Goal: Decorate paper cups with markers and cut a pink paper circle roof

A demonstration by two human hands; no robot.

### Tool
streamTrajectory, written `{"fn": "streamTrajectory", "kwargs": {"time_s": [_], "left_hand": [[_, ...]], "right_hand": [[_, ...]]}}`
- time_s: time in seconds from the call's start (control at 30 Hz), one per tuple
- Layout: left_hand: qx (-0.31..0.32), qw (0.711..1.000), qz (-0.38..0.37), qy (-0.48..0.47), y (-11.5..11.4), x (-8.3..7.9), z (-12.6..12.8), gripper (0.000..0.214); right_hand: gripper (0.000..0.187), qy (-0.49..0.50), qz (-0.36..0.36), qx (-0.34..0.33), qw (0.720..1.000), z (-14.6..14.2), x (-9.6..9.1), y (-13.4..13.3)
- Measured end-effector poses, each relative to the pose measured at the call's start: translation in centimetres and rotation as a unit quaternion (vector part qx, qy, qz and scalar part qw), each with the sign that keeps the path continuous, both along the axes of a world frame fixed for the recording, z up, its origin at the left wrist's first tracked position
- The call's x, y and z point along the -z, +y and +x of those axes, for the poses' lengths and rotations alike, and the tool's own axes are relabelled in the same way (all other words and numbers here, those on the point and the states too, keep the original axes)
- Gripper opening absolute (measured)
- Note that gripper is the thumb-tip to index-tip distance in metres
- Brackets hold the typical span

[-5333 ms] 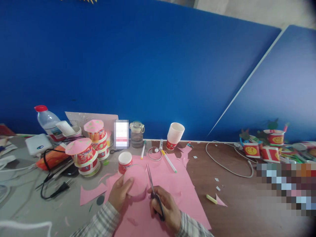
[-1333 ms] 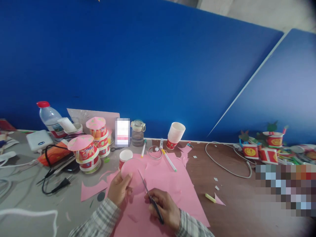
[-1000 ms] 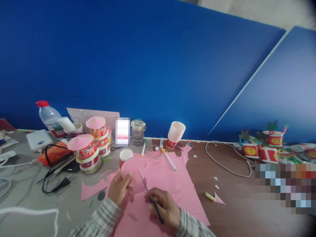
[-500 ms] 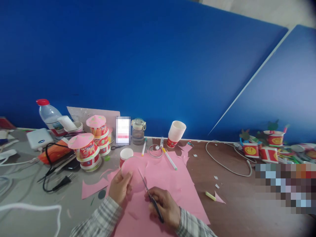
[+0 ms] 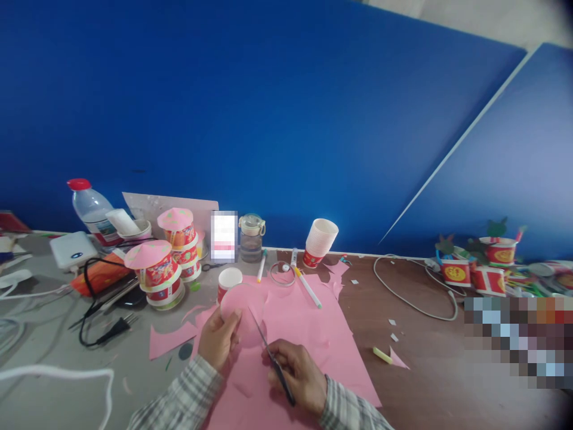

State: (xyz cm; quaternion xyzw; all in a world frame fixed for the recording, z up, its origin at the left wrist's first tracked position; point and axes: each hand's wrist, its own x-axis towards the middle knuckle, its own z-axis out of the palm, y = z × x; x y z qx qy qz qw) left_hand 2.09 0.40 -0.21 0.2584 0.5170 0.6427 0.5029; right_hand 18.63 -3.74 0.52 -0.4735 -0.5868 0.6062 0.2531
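My left hand point(image 5: 218, 340) pinches a round pink paper disc point(image 5: 242, 310) by its lower left edge, holding it up above a large pink paper sheet point(image 5: 308, 340). My right hand point(image 5: 296, 375) is closed round the handles of dark scissors point(image 5: 268, 353), whose blades point up and left into the disc. Both sleeves are grey plaid. A small red and white paper cup point(image 5: 228, 282) stands just behind the disc.
Stacked cups with pink paper caps point(image 5: 154, 272) stand at left beside a water bottle point(image 5: 89, 209), a black cable with plug point(image 5: 105, 328) and pink offcuts point(image 5: 170, 340). Behind: a jar point(image 5: 251, 237), markers point(image 5: 307, 288), a tape ring point(image 5: 281, 277), a cup stack point(image 5: 319, 242). Decorated cups point(image 5: 474, 266) sit right.
Since 5.3 s ago the scissors have tilted from upright at the disc's right edge to slanting into the disc. Over the last second the hands have barely moved.
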Motion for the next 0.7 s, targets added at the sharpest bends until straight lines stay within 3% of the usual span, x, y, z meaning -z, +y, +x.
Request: {"fn": "streamTrajectory", "kwargs": {"time_s": [0.1,0.2,0.4,0.5,0.7], "left_hand": [[0.000,1.000,-0.002,0.000,-0.1,-0.1,0.0,0.020],[0.005,1.000,0.000,0.000,0.0,-0.1,-0.2,0.020],[0.064,0.998,0.009,-0.001,-0.4,0.5,0.1,0.018],[0.102,0.995,0.002,-0.004,-1.1,0.5,0.8,0.017],[0.179,0.983,-0.035,0.002,-2.2,0.2,2.0,0.021]], "right_hand": [[0.015,0.041,-0.018,0.017,0.999,0.0,0.6,-0.1],[0.024,0.140,-0.020,0.080,0.987,0.0,1.2,-0.1],[0.047,0.261,0.121,0.266,0.920,0.3,1.6,1.3],[0.051,0.264,0.128,0.270,0.917,0.0,1.8,1.4],[0.059,0.221,0.039,0.280,0.933,-1.0,1.4,0.9]]}}
